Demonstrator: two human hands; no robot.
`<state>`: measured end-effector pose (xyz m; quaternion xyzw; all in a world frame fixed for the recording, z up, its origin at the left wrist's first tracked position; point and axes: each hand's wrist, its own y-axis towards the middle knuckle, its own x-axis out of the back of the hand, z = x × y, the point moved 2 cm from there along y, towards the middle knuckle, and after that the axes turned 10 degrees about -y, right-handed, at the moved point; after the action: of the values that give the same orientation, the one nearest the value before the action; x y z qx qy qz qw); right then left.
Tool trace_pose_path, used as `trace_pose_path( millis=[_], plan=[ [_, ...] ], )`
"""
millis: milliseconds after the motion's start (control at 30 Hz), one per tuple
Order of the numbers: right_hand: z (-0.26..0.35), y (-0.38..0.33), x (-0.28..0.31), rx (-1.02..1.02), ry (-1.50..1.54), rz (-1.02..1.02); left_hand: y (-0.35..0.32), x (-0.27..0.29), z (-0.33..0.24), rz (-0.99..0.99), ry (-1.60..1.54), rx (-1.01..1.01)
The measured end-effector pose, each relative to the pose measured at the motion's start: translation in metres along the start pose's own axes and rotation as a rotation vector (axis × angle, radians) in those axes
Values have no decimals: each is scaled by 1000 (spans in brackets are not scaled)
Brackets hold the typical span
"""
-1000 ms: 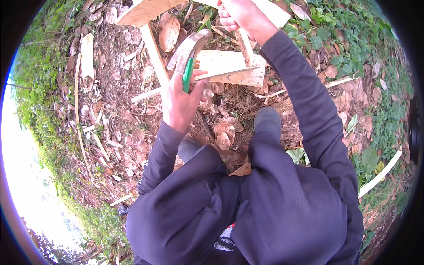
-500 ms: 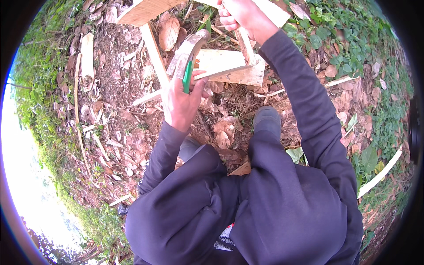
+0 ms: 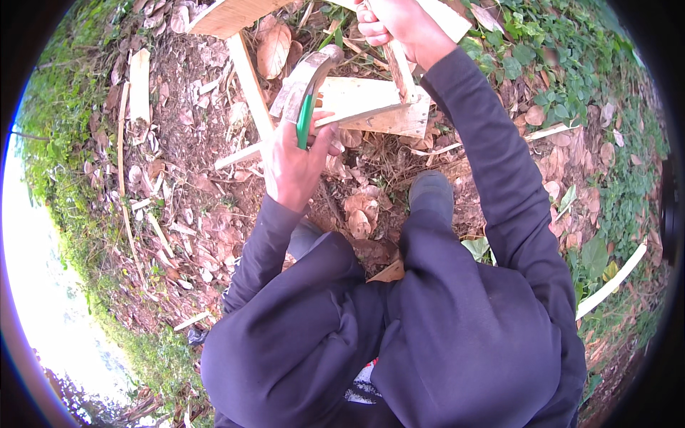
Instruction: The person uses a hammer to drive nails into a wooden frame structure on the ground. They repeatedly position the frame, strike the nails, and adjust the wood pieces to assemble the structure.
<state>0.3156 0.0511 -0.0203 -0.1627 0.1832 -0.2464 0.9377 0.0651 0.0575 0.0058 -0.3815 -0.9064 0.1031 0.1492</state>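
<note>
Leaf-strewn ground (image 3: pixel 193 242) with green plants (image 3: pixel 535 71) surrounds the work. One hammer (image 3: pixel 305 121) sits in the left hand (image 3: pixel 289 171), head pointing away from the body – grey metal, curved, worn-looking, with green on the handle. Thin, narrow slat (image 3: pixel 242 155) crosses at the same hand; pale, flat board (image 3: pixel 364 93) lies beyond. Left fingers grasp hammer and slat together; right hand (image 3: pixel 403 32) has its fingers clenched round a rough stick (image 3: pixel 398 68) – lower-end contact cannot be confirmed.
</note>
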Motion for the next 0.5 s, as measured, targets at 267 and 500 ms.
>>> trace_pose_path(
  millis=[267, 500],
  plan=[
    [-2, 1, 4, -23, 19, 9, 2, 0, 5, 6, 7, -42],
    [2, -2, 2, -15, 2, 20, 1, -1, -2, 7, -4, -31]
  ],
)
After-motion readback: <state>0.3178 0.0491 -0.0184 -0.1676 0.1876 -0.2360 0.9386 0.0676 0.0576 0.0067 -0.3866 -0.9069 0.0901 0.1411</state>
